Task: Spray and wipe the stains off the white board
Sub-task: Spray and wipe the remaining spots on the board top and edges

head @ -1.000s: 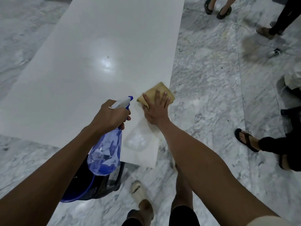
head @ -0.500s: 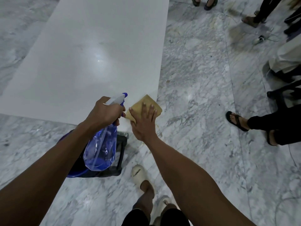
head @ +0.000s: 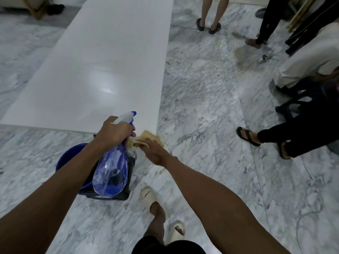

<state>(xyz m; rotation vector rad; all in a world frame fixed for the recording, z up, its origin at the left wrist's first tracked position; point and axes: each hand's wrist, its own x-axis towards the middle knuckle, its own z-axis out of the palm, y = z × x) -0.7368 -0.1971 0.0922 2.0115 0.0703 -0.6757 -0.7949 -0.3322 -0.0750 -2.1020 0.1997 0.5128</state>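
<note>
A long glossy white board (head: 102,70) lies flat, stretching away from me, with a light reflecting near its middle. My left hand (head: 114,132) grips the neck of a clear blue spray bottle (head: 112,173), whose white and blue nozzle points forward over the board's near edge. My right hand (head: 154,150) holds a tan cloth (head: 146,137) bunched at the board's near right corner, fingers curled over it. No stains show plainly on the board.
A blue bucket (head: 68,158) with a dark bin beside it stands on the marble floor under my left arm. My feet in cream slides (head: 147,196) are below. Several people stand or sit at the right and far side, one sandalled foot (head: 246,135) close by.
My right hand has drawn the cloth back along the board to its near right corner and bunched it. I have stepped back, so more of the board shows. The bottle stays in my left hand.
</note>
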